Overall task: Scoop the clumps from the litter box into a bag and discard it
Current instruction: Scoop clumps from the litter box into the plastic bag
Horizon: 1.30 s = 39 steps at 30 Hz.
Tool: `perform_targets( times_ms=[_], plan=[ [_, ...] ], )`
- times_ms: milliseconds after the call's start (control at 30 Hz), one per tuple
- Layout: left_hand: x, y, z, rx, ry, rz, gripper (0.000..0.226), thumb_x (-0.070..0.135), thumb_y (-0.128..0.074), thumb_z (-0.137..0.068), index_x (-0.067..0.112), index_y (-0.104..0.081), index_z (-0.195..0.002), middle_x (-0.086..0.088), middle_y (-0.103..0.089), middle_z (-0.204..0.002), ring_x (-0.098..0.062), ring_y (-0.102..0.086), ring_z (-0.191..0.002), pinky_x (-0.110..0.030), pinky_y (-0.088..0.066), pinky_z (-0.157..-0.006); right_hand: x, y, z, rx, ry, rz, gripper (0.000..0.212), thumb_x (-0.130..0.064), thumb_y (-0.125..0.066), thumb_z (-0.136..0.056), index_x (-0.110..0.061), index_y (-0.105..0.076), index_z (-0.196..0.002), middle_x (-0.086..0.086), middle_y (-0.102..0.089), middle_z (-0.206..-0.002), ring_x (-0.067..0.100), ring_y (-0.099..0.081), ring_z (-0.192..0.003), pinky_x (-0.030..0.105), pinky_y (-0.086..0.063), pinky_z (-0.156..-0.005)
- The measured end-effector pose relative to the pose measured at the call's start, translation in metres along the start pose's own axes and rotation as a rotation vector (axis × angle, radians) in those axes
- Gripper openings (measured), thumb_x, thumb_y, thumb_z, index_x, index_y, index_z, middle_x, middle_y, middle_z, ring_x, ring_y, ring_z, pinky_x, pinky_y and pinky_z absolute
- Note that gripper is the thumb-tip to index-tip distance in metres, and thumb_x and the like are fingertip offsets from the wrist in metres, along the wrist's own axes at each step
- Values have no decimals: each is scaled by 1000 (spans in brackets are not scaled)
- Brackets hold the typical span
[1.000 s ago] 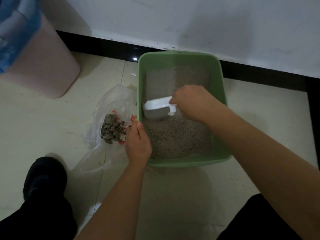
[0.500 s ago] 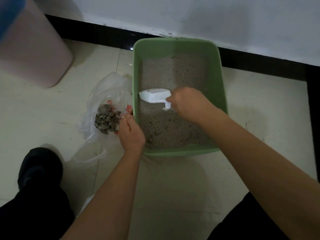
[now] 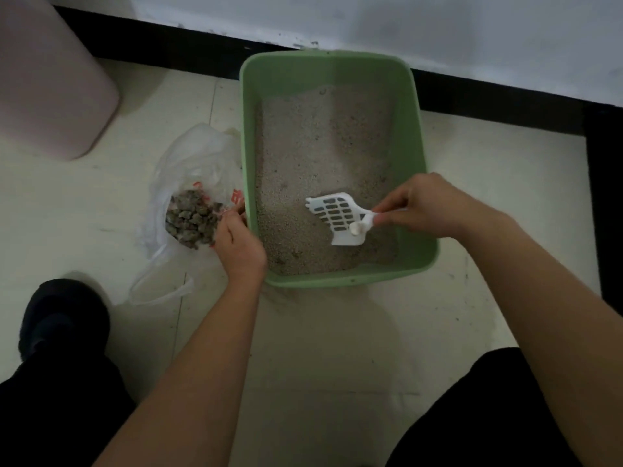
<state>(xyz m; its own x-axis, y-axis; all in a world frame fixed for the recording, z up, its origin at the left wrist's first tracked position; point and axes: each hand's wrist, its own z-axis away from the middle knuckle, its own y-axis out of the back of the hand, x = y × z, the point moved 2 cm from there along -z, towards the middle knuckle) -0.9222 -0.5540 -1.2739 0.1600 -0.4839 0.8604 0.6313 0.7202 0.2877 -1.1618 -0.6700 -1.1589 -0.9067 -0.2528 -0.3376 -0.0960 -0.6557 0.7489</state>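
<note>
Right hand [image 3: 435, 205] grips the white scoop [image 3: 335, 217] over the litter box [image 3: 409, 136]. Left hand [image 3: 237, 242] pinches the bag [image 3: 199, 153] of clumps [image 3: 192, 219]. Pink bin [image 3: 50, 85] stands well left.

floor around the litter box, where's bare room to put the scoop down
Bare tile lies right of the litter box, up to the black baseboard, and in front of its near rim. Another patch sits between the pink bin and the plastic bag. Crowded: the box's left side, where bag and left hand sit.
</note>
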Motion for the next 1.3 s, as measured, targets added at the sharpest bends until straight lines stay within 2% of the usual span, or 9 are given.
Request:
perform_targets(
  times_ms=[167,267,367,567,700,933,1100,1233,1300],
  plan=[
    [1,-2,2,11,31,25,38,33,-37,-93,20,-72,-88,-7,-69,-93,-21,-60,-87,-40,-49,-76,7,-12,-13,-36,-62,380,22,-41,-53,-98,-48,-66,-114,-9,-69,-98,11,-58,-79,31,-47,-72],
    [-1,-1,1,22,20,20,41,31,-36,-95,7,-69,-87,-9,-65,-85,-19,-54,-79,-39,-45,-71,-6,-23,-21,107,25,581,31,-31,-45,-98,-41,-61,-122,1,-64,-101,21,-60,-97,40,-41,-92],
    [0,0,1,26,0,-12,43,31,-34,-94,6,-67,-86,-11,-65,-85,-20,-54,-78,-40,-45,-70,-15,-22,-25,178,115,604,50,-52,-31,-91,-38,-57,-132,6,-63,-103,23,-55,-103,41,-31,-93],
    [1,-1,1,21,-6,-20,44,32,-32,-93,12,-71,-93,-9,-69,-94,-26,-61,-91,-44,-49,-80,-32,-43,-36,102,171,621,83,-87,-12,-75,-39,-68,-115,-1,-60,-76,18,-56,-86,40,-31,-90],
    [3,-1,3,29,-24,-20,40,27,-33,-95,17,-71,-92,-7,-70,-96,-24,-61,-92,-42,-50,-82,-34,-70,-49,55,121,402,62,-84,-29,-79,-45,-70,-104,-4,-59,-67,16,-57,-77,44,-32,-95],
    [8,1,5,33,-10,45,36,38,-32,-86,36,-66,-78,-2,-71,-91,-23,-63,-91,-44,-52,-81,-18,-91,-46,69,-5,-58,34,-66,-55,-80,-47,-73,-102,-9,-72,-83,12,-54,-82,43,-29,-101],
    [9,2,7,54,7,126,34,37,-33,-83,36,-66,-77,2,-68,-82,-22,-63,-86,-42,-51,-76,-4,-99,-39,-59,-54,-399,30,-50,-65,-81,-25,-78,-90,-7,-52,-55,5,-43,-53,25,-36,-61],
    [9,1,6,67,19,151,35,36,-34,-82,33,-68,-77,2,-68,-79,-20,-63,-82,-36,-49,-71,-5,-101,-35,-66,-63,-445,22,-50,-65,-82,-35,-78,-90,-9,-55,-55,4,-45,-52,26,-39,-61],
    [8,1,6,68,21,159,35,35,-34,-81,31,-68,-76,1,-68,-77,-20,-63,-79,-35,-48,-68,-6,-100,-36,23,-39,-320,24,-54,-62,-82,-39,-77,-93,-8,-64,-63,7,-55,-63,30,-43,-73]
  ],
)
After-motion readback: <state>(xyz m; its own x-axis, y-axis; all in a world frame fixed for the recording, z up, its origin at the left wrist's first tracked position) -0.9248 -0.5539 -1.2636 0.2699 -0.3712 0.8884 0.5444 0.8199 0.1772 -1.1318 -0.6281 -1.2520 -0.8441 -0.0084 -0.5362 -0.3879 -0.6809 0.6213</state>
